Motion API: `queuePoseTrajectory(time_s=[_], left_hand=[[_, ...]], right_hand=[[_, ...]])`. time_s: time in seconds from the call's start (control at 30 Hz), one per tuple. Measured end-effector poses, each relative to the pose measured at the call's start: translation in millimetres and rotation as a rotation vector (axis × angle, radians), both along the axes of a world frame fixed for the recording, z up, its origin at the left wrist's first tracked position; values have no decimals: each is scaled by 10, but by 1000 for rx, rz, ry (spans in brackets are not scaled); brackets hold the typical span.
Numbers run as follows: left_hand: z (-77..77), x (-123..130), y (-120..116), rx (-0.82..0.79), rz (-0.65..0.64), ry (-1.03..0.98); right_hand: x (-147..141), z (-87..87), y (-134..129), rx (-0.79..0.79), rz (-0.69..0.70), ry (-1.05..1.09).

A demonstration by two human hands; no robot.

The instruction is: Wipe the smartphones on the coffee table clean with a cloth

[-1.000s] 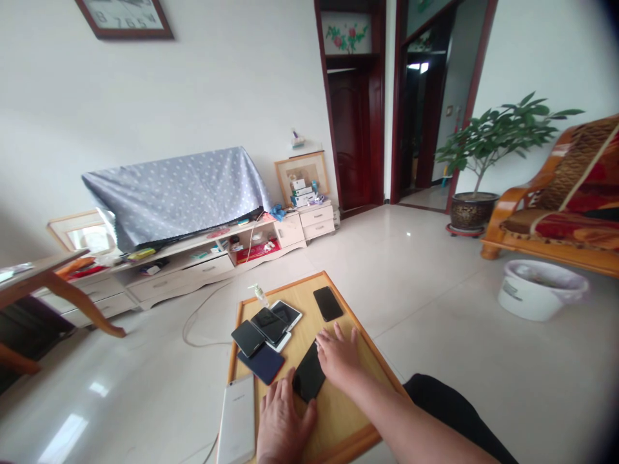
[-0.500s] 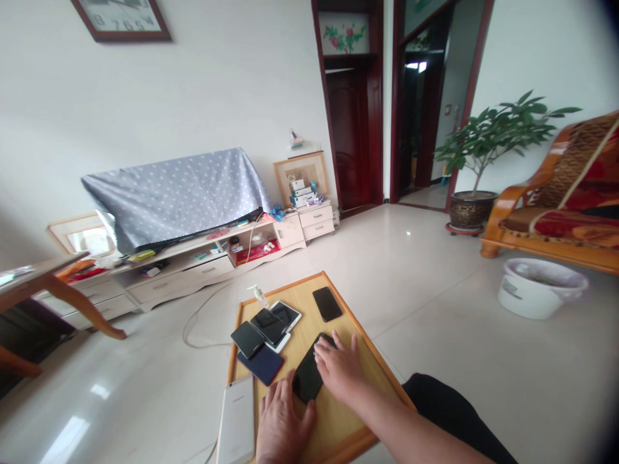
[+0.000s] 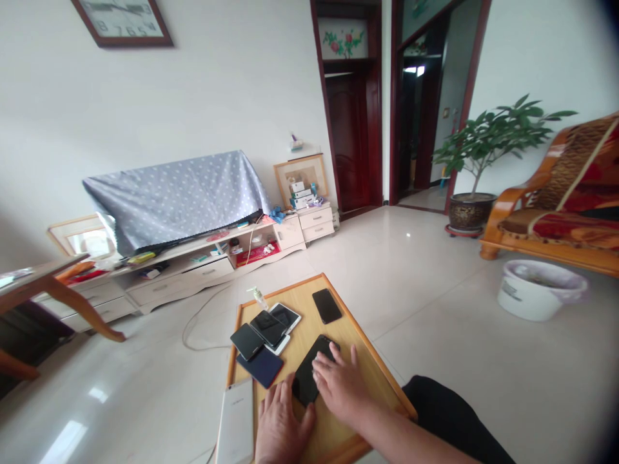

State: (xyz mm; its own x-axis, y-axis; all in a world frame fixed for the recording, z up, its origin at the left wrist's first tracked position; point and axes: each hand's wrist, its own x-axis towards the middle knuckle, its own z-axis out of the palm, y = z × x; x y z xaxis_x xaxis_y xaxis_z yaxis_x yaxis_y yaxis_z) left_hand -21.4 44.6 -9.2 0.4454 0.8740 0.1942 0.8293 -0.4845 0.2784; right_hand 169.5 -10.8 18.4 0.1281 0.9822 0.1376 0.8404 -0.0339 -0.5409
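Observation:
A large black phone [image 3: 305, 370] lies flat on a small wood-coloured table [image 3: 333, 422]. My left hand [image 3: 283, 419] grips its near corner, the index finger along the left side and the thumb at the bottom. My right hand [image 3: 341, 386] lies over its right part with fingers stretched out, the tips on the surface. Left of these, a dark blue flat case [image 3: 261, 366] touches a stack with a black phone [image 3: 247, 341] and a white-edged phone [image 3: 286, 317]. A silver-white tablet [image 3: 236, 422] rests at the table's left edge. Another black phone [image 3: 327, 305] lies near the far right corner.
A pump bottle [image 3: 259, 298] stands at the table's far left. Beyond is a low cabinet [image 3: 207, 270] with a cloth-covered object [image 3: 178, 196]. On the right are a white bucket [image 3: 527, 299], a potted plant [image 3: 471, 209] and a wooden sofa [image 3: 520, 193]. A cable [image 3: 193, 322] trails across the floor.
My right hand has slid a little toward me over the phone, uncovering more of its far end. My left hand stays in place.

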Motion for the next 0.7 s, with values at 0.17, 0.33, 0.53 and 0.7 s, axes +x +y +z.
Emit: queuePoseTrajectory(time_s=[0.17,0.33,0.53,0.7], left_hand=[[21,-8,-33,17,4,-2],[2,-18,-15,-15,5,-7],[70,23,-41,-5,12,28],[117,31,-78,0,14,38]], right_hand=[[184,-2,93,-35,-131,-60],[-146,34,-146,-6,56,-22],[-55,64,-182,-34,40,-19],[262,57,-51,-71,-114,-45]])
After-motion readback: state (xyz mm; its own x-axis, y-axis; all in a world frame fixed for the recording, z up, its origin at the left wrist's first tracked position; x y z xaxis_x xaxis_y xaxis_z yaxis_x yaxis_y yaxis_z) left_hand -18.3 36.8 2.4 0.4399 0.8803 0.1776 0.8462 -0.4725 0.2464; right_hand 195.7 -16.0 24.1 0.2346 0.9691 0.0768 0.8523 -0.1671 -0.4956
